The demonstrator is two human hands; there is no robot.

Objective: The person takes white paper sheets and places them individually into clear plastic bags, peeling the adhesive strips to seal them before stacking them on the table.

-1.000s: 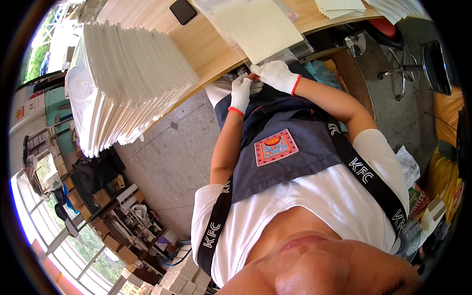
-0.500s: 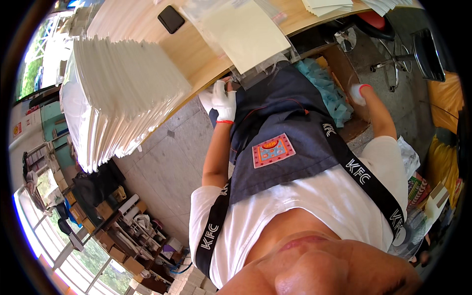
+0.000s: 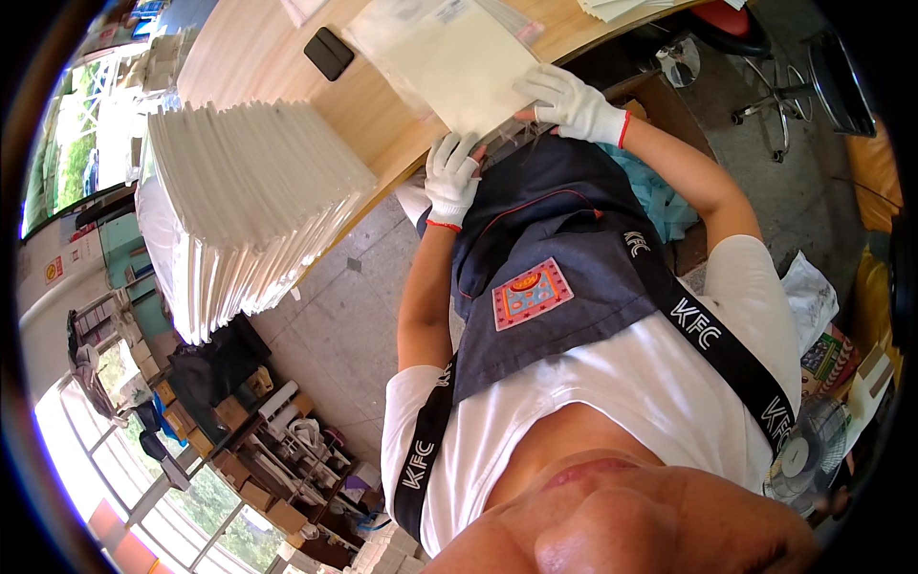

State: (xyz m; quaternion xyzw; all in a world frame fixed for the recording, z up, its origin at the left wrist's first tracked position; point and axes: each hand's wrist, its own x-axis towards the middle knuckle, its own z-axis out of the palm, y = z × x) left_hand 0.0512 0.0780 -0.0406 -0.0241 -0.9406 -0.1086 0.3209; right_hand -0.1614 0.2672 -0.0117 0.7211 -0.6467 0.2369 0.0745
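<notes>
A cream sheet, or a thin stack of them, lies in or on clear plastic at the near edge of the table. My left hand, in a white glove with a red cuff and a bare thumb tip, is at the sheet's near left corner. Its fingers are slightly bent and apart. My right hand, gloved alike, reaches over the near right corner. Its fingers stretch out across the sheet, and the bare thumb lies by the near edge. Whether either hand pinches the plastic cannot be made out.
A tall stack of white packets stands on the table at left. A black phone lies beyond it. Below the table, at right, a cardboard box holds blue scraps. A wheeled chair stands farther right.
My right hand has come up from beside the box to the sheet's near right corner. My left hand has shifted slightly right, to the sheet's left corner.
</notes>
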